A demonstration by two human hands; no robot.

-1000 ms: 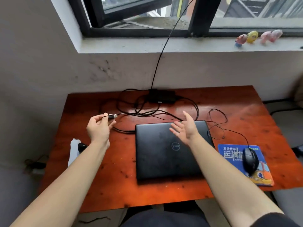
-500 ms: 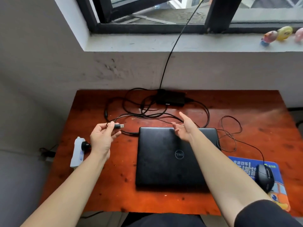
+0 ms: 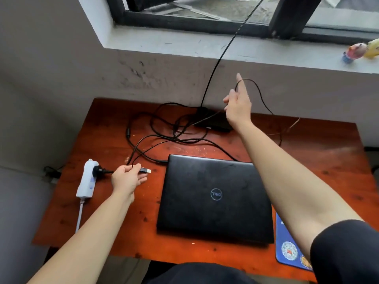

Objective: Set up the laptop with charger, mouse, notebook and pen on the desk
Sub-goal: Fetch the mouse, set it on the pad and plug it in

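L hand (image 3: 128, 178) is pinching the USB plug (image 3: 146, 170) just left of the closed laptop (image 3: 215, 198) mid-desk (image 3: 114, 220). R hand (image 3: 239, 103) is lifting a thin cable (image 3: 260, 95), looped over its finger, above the charger brick (image 3: 215, 121).

The right hand (image 3: 239, 103), which a second ago hovered open just above the far edge of the closed laptop (image 3: 215, 197), is now raised high toward the wall, with a loop of thin mouse cable (image 3: 259, 93) hooked over its outstretched fingers and lifted clear of the worktop (image 3: 114, 128). That cable earlier lay in coils on the wood to the right of the laptop. The left hand (image 3: 128, 178) has come nearer and lower, to the left of the laptop beside the white power strip (image 3: 87, 179), with the USB plug (image 3: 146, 170) pinched in its fingers as before. The mouse has passed out of view; only part of the blue mouse pad (image 3: 287, 249) shows.
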